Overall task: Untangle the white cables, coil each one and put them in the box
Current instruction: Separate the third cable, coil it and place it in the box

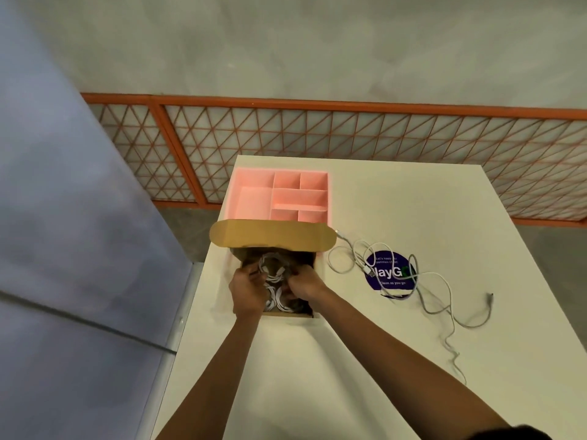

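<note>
An open cardboard box (319, 268) stands on the white table (397, 201), its lid flap (273, 233) folded back. Several coiled white cables (273, 268) lie inside it. Both my hands reach into the box: my left hand (246, 292) and my right hand (301, 285) each have fingers closed on a coiled white cable near the box's middle. To the right, a loose tangle of white cables (409, 281) sprawls on the table, trailing toward the right edge.
A pink divided organiser tray (251, 195) sits just behind the box. A round purple sticker (389, 273) lies under the loose tangle. An orange lattice barrier (349, 134) runs beyond the table; a grey panel (63, 217) stands at the left.
</note>
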